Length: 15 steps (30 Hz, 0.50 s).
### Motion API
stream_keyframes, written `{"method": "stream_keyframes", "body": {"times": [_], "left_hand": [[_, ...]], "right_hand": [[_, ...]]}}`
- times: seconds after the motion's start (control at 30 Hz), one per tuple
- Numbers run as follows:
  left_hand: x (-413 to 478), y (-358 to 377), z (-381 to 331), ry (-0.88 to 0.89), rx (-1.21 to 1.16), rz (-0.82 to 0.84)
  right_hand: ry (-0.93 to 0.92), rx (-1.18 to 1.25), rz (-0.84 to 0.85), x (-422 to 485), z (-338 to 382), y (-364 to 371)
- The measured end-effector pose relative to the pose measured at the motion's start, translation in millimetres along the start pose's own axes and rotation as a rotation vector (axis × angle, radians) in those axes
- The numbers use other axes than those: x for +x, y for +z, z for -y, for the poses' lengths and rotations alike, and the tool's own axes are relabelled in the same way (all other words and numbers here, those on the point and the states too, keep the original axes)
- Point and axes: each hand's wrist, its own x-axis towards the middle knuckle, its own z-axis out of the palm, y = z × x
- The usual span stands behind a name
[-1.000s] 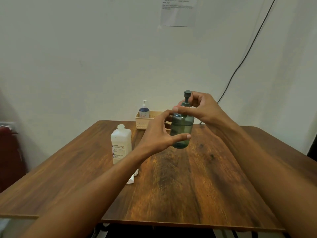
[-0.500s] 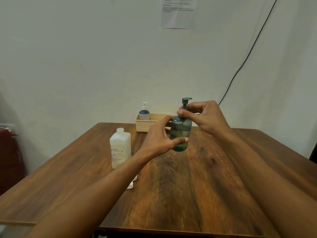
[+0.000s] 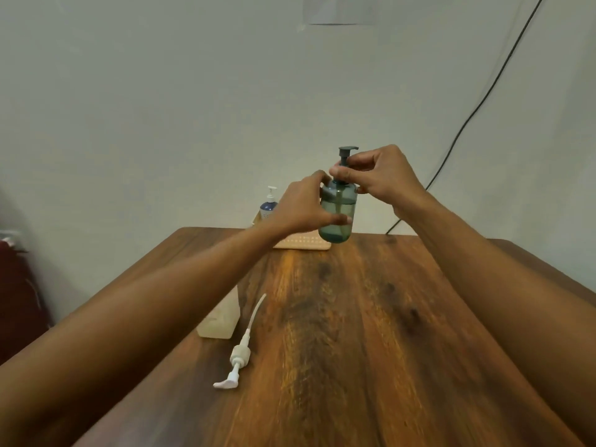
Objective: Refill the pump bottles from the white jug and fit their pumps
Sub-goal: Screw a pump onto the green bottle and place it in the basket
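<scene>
Green pump bottle (image 3: 340, 204) held aloft.
Body is gripped by curled left hand (image 3: 301, 204) fingers; dark pump (image 3: 345, 154) is pinched by right hand (image 3: 385, 175) fingers.

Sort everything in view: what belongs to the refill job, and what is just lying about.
Job: green pump bottle, gripped by left hand; its dark pump, pinched by right hand; white jug, half hidden by the forearm; loose white pump; blue pump bottle.
Lying about: basket, black cable, sheet of paper on the wall.

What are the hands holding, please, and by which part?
The left hand grips the green bottle by its body; the right hand pinches the dark pump at its collar.
</scene>
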Motion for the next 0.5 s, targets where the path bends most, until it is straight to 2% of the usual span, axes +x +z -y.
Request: {"method": "stream_keyframes", "body": {"times": [0.17, 0.5], "left_hand": [[81, -14, 34, -0.003, 0.199, 0.095], [187, 34, 139, -0.077, 0.246, 0.159]], "right_hand": [[-0.012, -0.099, -0.003, 76, -25, 14], [0.088, -0.222, 0.016, 202, -119, 81]]}}
